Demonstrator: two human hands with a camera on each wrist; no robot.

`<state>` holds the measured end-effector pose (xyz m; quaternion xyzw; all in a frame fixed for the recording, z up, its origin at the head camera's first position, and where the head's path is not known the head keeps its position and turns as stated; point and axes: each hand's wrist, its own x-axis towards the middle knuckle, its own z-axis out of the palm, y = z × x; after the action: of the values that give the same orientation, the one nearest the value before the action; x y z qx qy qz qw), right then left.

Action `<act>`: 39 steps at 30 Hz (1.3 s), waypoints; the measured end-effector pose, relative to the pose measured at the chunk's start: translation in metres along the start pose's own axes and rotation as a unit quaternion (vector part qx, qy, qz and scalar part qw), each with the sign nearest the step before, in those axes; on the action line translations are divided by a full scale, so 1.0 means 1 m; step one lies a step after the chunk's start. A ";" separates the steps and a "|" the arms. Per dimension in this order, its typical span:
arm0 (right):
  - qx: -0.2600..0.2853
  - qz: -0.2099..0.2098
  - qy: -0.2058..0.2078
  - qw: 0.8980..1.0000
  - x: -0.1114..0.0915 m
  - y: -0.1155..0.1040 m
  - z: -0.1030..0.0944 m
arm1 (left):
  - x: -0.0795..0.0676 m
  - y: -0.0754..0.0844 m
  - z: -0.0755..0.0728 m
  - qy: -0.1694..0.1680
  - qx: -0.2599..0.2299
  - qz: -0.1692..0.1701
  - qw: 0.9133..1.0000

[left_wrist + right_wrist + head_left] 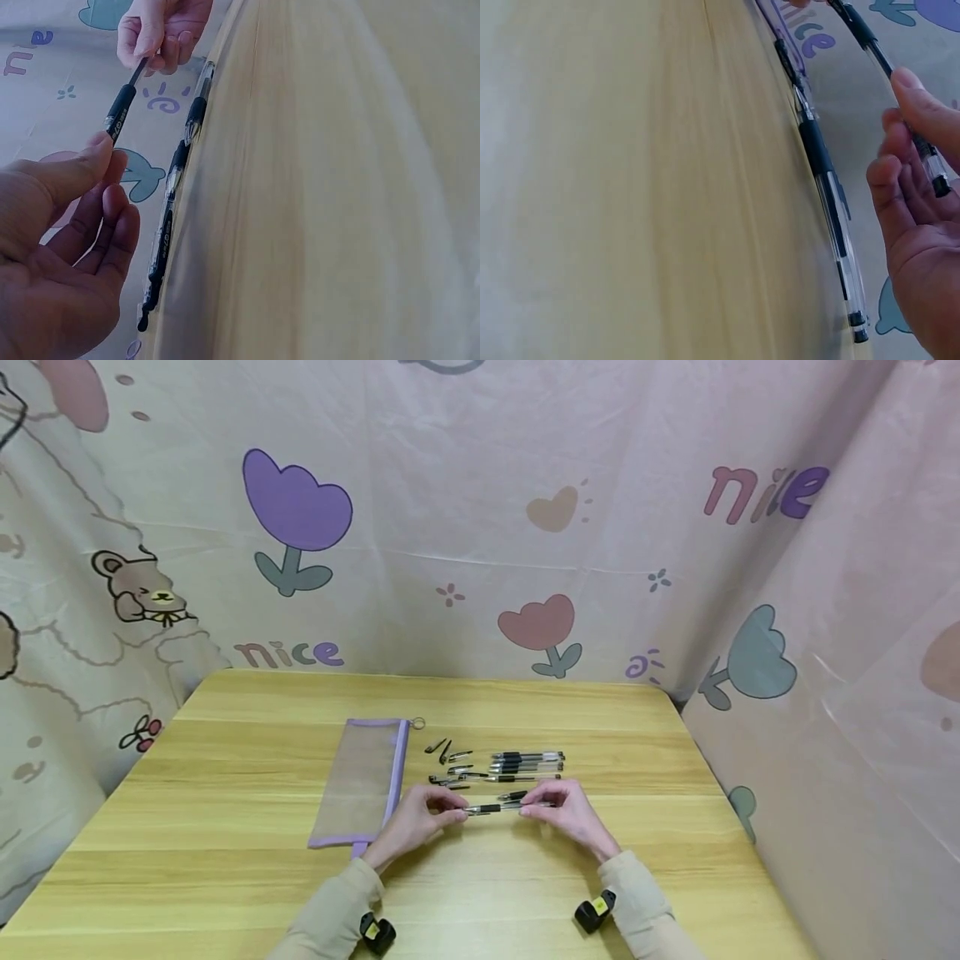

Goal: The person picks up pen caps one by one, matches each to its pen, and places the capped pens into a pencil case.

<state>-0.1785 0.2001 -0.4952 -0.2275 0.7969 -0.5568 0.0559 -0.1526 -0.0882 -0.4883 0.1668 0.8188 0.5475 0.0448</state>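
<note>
A clear gel pen with a black grip [490, 808] is held level above the table between both hands. The left hand [420, 817] pinches its front end with thumb and fingertips; those fingers cover the tip, so I cannot tell whether a cap is on it. Toward the other end, the right hand [566, 812] pinches the transparent barrel, and the black end plug [941, 185] sticks out past the fingers. Just behind the held pen lies another pen [512, 796], partly hidden by the right hand. Farther back, several similar pens [527, 767] lie side by side.
Several loose black-and-clear pen caps [459, 769] are scattered left of the pens. A mesh zip pouch [360, 777] with purple edging lies flat near the left hand. The wooden table [225, 793] meets a printed curtain [420, 527] behind.
</note>
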 end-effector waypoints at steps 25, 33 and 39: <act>-0.140 0.017 -0.091 0.986 -0.009 0.008 -0.021 | -0.003 -0.005 -0.002 -0.023 0.122 0.035 0.992; -0.162 0.010 -0.084 0.983 -0.008 0.006 -0.017 | -0.006 -0.002 0.002 -0.007 0.173 0.024 0.985; -0.170 0.013 -0.083 0.982 -0.007 0.004 -0.015 | -0.006 -0.002 0.003 0.004 0.173 0.015 0.985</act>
<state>-0.1786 0.2167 -0.4946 -0.2692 0.8752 -0.3918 0.0898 -0.1465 -0.0885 -0.4920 0.1822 0.8989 0.3984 0.0039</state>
